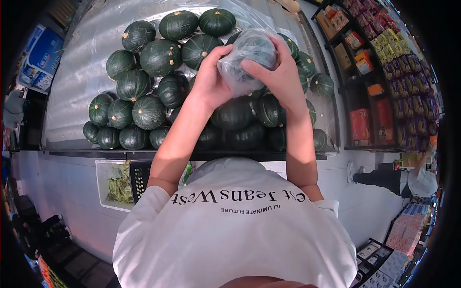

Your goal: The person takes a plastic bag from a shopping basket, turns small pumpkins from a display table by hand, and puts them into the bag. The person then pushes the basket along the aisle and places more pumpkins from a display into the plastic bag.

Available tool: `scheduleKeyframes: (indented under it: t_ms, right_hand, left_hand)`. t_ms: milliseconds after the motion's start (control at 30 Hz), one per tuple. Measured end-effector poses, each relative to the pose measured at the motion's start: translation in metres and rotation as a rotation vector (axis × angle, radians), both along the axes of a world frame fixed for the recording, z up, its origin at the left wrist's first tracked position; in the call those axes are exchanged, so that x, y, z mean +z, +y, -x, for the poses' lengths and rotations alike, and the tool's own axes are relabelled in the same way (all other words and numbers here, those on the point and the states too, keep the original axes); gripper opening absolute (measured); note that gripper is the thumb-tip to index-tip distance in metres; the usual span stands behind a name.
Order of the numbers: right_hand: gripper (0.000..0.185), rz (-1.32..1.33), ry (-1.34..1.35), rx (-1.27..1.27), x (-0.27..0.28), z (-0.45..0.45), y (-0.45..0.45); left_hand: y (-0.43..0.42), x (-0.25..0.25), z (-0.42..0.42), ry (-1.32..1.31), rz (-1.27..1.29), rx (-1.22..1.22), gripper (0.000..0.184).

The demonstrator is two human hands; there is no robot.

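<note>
A clear plastic bag with a dark green pumpkin point(254, 50) showing dimly inside is held up over the pile. My left hand point(214, 79) is closed around its left and lower side, thumb along the edge. On its right, my right hand point(279, 72) grips it with the thumb laid across the front and the fingers over the top. Below and beside my hands lie several more dark green pumpkins point(161, 57), in rows on a sloping display covered with shiny film point(77, 86). My forearms and the bagged pumpkin hide part of the pile.
The display's dark front edge point(105, 153) runs close before my body. A white crate point(103, 185) with green vegetables stands on the floor at left. Shelves with packaged goods point(408, 91) line the right side. Another person point(384, 180) stands at far right.
</note>
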State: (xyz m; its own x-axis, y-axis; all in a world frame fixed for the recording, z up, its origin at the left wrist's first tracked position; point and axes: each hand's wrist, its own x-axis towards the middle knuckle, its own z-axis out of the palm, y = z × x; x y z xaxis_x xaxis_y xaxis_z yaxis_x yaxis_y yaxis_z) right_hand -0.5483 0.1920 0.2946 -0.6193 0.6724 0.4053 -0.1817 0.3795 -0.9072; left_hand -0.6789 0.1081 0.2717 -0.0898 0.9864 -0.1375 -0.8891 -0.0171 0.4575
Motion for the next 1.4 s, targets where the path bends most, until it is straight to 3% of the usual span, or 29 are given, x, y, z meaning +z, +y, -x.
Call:
scheduleKeyframes:
  t_ms: [133,233,267,367,467,567,633,800,933,1033,1067,1167,1400]
  right_hand:
    - [0.070,-0.283,-0.103,-0.254,-0.010,-0.002,-0.007]
    - [0.054,-0.226,-0.343,-0.334,0.000,-0.021,-0.025]
    - [0.042,-0.286,-0.277,-0.321,-0.011,-0.025,-0.025]
    - [0.038,-0.466,-0.451,-0.306,-0.059,-0.050,-0.021]
    - [0.031,-0.623,-0.545,-0.293,-0.043,-0.061,-0.035]
    - [0.023,-0.592,-0.164,-0.318,-0.015,-0.059,-0.038]
    - [0.031,-0.271,0.051,-0.280,-0.015,-0.061,-0.035]
    - [0.068,0.276,0.184,-0.079,-0.008,-0.015,-0.030]
    - [0.094,-0.122,-0.118,-0.003,-0.014,0.007,-0.025]
    - [0.102,-0.306,-0.096,-0.127,-0.027,0.011,-0.024]
    - [0.112,-0.315,-0.071,-0.130,-0.035,0.013,-0.021]
    - [0.113,-0.170,0.105,-0.083,-0.056,0.016,-0.018]
    - [0.116,-0.071,0.130,-0.108,-0.062,0.013,-0.024]
  left_hand:
    - [0.003,-0.009,-0.002,0.057,-0.001,0.084,0.045]
    - [0.001,-0.016,-0.005,0.100,-0.045,0.178,0.043]
    - [0.000,-0.018,-0.005,0.038,-0.088,0.185,0.042]
    - [0.004,-0.026,0.003,0.034,-0.061,0.434,0.042]
    - [0.005,-0.023,-0.001,0.023,-0.044,0.506,0.043]
    - [0.002,-0.024,-0.006,0.086,-0.066,0.448,0.042]
    - [0.002,-0.023,-0.012,0.117,-0.033,0.432,0.042]
    - [0.003,-0.029,-0.015,0.229,-0.089,0.434,0.045]
    - [-0.004,-0.020,-0.021,0.306,-0.128,0.469,0.046]
    - [-0.005,-0.018,-0.022,0.294,-0.206,0.473,0.048]
    - [-0.005,-0.020,-0.021,0.303,-0.211,0.475,0.049]
    - [-0.004,-0.019,-0.024,0.372,-0.163,0.527,0.054]
    - [-0.001,-0.026,-0.024,0.422,-0.138,0.573,0.057]
